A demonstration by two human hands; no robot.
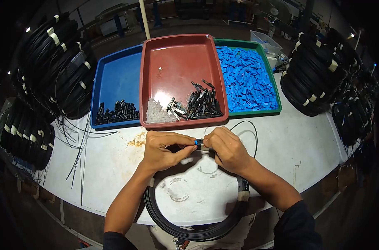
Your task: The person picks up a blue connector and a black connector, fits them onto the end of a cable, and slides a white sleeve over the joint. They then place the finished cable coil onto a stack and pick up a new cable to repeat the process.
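Between thumb and fingertips, my left hand [164, 149] pinches a small blue connector piece [196, 142]. My right hand [228, 151] is closed at its other side, gripping a small black connector part [201, 142] that meets the blue piece. The right fingertips hide much of that black part. Below both hands lies a coil of black cable [185, 232], bound with pale tape [243, 196], reaching over the table's front edge. A loose loop of the cable [256, 139] arches up behind my right hand.
Beyond my hands, a red tray [177, 62] holds black connector parts and clear pieces. A blue tray [118, 75] with black parts stands left; a green tray [274, 93] of blue pieces stands right. Stacked cable coils [58, 71] flank the white table [297, 146], with more coils [312, 75] right.
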